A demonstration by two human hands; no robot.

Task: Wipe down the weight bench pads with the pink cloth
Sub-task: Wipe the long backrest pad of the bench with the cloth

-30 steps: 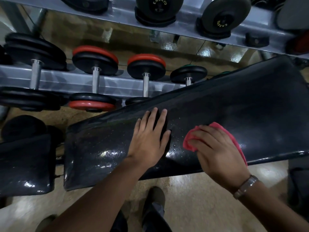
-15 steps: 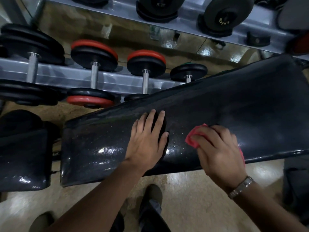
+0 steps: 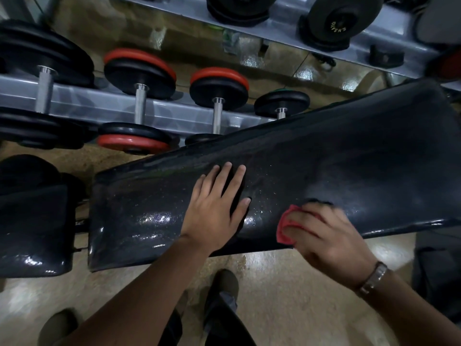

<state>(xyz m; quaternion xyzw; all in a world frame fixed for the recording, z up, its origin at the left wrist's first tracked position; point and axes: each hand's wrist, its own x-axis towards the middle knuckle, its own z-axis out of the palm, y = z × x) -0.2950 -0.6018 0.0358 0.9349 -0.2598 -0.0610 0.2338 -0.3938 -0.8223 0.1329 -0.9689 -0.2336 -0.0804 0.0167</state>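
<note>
On the long bench pad [image 3: 324,158], near its middle, the left hand [image 3: 214,208] lies flat, fingers straight and spread, holding nothing. At the pad's near edge, the blurred right hand [image 3: 324,236] curls its fingers over one bunched pink cloth [image 3: 287,228], pressed to the pad. One smaller seat pad [image 3: 32,226] sits off the long pad's left end. Beyond the pad, four dumbbells [image 3: 139,96] rest on a grey rack [image 3: 174,116].

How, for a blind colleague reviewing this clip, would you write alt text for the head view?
A person's right hand holds a pink cloth against the long black bench pad, while the left hand rests flat on the pad beside it. A smaller black pad sits to the left, and dumbbells on a grey rack stand behind.
</note>
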